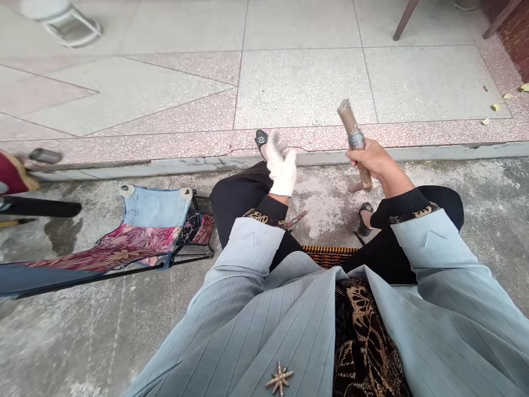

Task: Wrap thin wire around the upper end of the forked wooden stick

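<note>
My right hand [374, 160], bare, is closed round a short, thick wooden stick [347, 114]. Silvery wire [356, 139] is wound in a band about the stick just above my fingers. Below the fist the stick's lower end shows, with a second stubby piece beside it; whether the two are joined I cannot tell. My left hand [281, 168] wears a white glove and is raised with its fingers apart, holding nothing. Its fingers are slightly blurred. A black shoe [261, 139] with a pale emblem shows just beyond the gloved fingers.
A low stone step [314, 157] runs across in front of me. On the left stands a folding chair [155, 207] of denim and floral cloth. A metal can [45, 156] lies near the step. A thin reddish stick-like object [296, 219] is on the concrete between my legs. Woven wicker [330, 256] shows beneath me.
</note>
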A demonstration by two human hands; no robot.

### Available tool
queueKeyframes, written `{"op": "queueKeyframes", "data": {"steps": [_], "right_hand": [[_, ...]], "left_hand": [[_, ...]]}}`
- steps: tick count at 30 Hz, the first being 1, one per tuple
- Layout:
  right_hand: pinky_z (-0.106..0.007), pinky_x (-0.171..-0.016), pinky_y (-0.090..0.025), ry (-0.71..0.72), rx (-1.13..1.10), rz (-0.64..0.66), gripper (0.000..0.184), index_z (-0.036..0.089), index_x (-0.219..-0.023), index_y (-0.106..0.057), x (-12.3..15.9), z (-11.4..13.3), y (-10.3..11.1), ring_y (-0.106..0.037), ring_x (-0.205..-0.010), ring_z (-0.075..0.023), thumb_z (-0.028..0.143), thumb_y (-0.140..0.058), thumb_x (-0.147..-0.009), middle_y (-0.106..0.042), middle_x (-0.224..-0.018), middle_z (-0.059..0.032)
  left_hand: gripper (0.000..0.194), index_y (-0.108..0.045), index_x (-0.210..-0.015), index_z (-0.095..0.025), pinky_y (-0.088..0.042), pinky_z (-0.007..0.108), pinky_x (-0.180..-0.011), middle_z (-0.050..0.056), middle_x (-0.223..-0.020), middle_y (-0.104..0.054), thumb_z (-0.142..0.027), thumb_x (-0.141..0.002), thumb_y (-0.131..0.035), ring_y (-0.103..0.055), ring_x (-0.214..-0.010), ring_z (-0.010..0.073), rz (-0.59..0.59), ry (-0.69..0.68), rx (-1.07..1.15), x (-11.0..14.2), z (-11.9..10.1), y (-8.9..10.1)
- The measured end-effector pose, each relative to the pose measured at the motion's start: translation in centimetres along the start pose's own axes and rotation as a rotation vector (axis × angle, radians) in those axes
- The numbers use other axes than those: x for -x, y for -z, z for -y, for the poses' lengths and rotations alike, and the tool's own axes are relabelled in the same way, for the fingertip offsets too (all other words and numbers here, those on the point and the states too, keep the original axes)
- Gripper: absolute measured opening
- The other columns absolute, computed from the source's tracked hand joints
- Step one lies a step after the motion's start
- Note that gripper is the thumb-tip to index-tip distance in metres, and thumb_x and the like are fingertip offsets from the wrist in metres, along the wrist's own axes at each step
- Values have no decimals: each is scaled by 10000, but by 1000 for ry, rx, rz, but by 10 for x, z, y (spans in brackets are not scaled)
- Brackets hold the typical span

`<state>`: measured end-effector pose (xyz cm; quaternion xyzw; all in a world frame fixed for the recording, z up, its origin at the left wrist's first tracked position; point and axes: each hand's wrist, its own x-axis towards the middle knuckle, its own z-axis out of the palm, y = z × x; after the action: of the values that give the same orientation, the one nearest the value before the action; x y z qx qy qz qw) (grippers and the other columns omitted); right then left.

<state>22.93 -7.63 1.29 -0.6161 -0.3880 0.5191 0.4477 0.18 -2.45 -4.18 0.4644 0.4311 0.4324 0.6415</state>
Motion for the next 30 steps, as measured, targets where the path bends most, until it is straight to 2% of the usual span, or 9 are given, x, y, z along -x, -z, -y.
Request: {"op": "queueKeyframes", "data": {"steps": [2, 5, 7, 10, 12, 18, 24, 27, 30], "right_hand": [[-225, -471, -455, -59, 23, 115, 242, 192, -794, -552, 0, -6, -11, -527, -508, -97, 64, -737, -706, -577, -614, 21], [-224, -454, -433, -92, 39, 201, 231, 199, -781, -546, 2, -7, -25, -510, -495, -101, 62, -726, -733, -565, -565, 22], [-219, -431, -401, -107, 29, 181, 250, 203, -750, -524, 4, -3, -28, -475, -464, -93, 61, -728, -734, -530, -526, 36], [-210, -427, -398, -155, -26, 164, 243, 195, -735, -531, 6, 5, -22, -454, -448, -80, 58, -732, -728, -496, -516, 52], [-201, -428, -400, -163, -72, 165, 212, 183, -758, -557, 6, 9, -14, -450, -450, -73, 57, -724, -730, -495, -528, 54], [-212, -555, -506, -120, -223, 98, 188, 148, -755, -576, -2, 7, 11, -561, -557, -92, 48, -731, -719, -560, -597, 24], [-204, -536, -496, -177, -78, -30, 195, 139, -697, -597, -6, -3, 16, -597, -556, -99, 90, -781, -739, -632, -635, -16], [-220, -558, -509, -97, -102, 123, 240, 135, -733, -641, 2, -4, 18, -616, -585, -114, 252, -850, -715, -666, -695, -33], [-247, -575, -498, -10, -83, 567, 396, 131, -829, -704, 17, 8, 27, -602, -589, -123, 504, -807, -749, -681, -738, -43]], "left_hand": [[586, -579, -1329, -260, -555, 344, -877, 110, -1185, -673, -404, -794, -768, -630, -1140, 252, 161, -127, -28, 9, -2, -12], [583, -614, -1304, -201, -539, 321, -816, 115, -1110, -700, -454, -799, -758, -668, -985, 226, 405, -93, -60, 19, 4, -31], [516, -651, -1221, -177, -485, 268, -623, 63, -829, -680, -522, -839, -695, -610, -682, 154, 368, -41, -63, 22, 8, -37], [405, -710, -1022, -153, -344, 226, -504, -19, -590, -506, -511, -833, -704, -425, -518, 92, 367, -65, -95, 24, 7, -33], [378, -729, -945, -144, -301, 226, -490, -24, -572, -481, -499, -818, -721, -375, -507, 81, 443, -58, -143, 25, 2, -26], [342, -743, -856, -139, -284, 231, -492, 62, -783, -673, -471, -776, -738, -393, -525, 69, 683, 41, -194, 33, -7, -15], [234, -763, -776, -169, -346, 254, -494, 58, -701, -684, -394, -713, -754, -464, -511, 107, 879, 102, -357, 36, -4, -12], [104, -731, -657, -190, -388, 267, -519, 28, -609, -643, -274, -637, -790, -522, -523, 138, 851, 81, -410, 32, 7, -18], [59, -697, -633, -195, -403, 275, -553, 4, -557, -578, -210, -680, -729, -523, -529, 147, 701, 59, -398, 23, 21, -22]]}}
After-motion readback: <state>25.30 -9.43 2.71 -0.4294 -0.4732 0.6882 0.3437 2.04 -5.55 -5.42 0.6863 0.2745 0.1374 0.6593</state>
